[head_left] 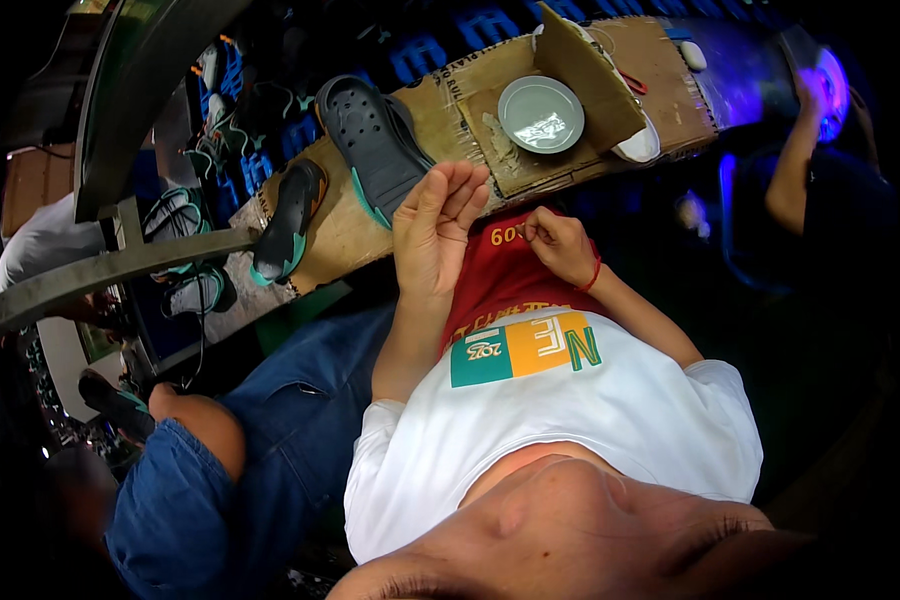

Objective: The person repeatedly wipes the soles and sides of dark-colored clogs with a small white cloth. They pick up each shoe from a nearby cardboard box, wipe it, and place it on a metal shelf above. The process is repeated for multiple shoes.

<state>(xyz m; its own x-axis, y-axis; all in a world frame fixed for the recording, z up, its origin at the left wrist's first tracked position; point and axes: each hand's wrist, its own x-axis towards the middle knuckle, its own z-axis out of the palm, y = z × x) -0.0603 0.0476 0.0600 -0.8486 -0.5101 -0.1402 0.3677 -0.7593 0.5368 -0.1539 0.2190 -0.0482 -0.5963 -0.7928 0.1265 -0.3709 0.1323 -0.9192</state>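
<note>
My left hand (438, 228) is raised over the near edge of the bench, palm showing and fingers loosely bent, with nothing visible in it. Just beyond its fingertips sits a dark grey clog (370, 135) with holes in its upper and a teal edge at the heel. A second clog is partly hidden behind that one. My right hand (562, 246) is held in front of my red apron (485, 275), its fingers curled into a pinch; what they hold, if anything, cannot be made out. A red band circles that wrist.
A round bowl (541, 114) of pale liquid stands on cardboard, beside an upright cardboard flap (595, 75). Another dark clog (290, 222) lies left. A curved metal bar (120, 268) crosses the left side. People work on both sides; purple light glows at right.
</note>
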